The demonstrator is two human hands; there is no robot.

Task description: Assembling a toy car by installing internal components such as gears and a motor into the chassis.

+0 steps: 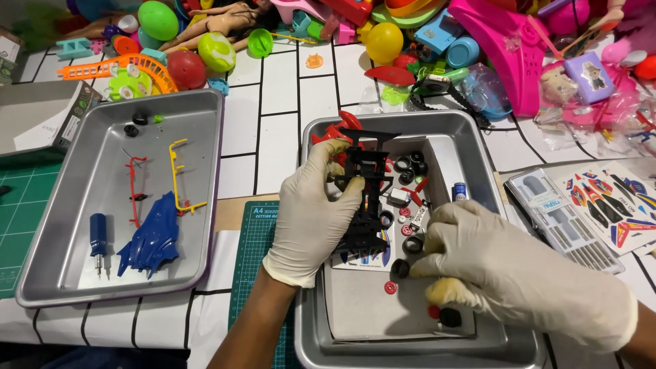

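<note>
Both my hands wear pale latex gloves over the right metal tray [478,143]. My left hand [316,208] grips a black toy-car chassis [365,198], held upright above the tray. My right hand [502,266] pinches a small black tyre [400,268] at its fingertips, just right of the chassis's lower end. Loose in the tray lie more black tyres [410,164], red wheel hubs [390,288], a small motor [398,197] and a blue battery [460,191]. Red plastic parts [338,128] sit at the tray's far corner.
A second metal tray [205,109] on the left holds a blue car body [154,236], a blue screwdriver [98,240], and red and yellow part frames. A sticker sheet [611,205] and a clear bag lie on the right. Colourful toys crowd the far edge. A green cutting mat [254,253] lies between the trays.
</note>
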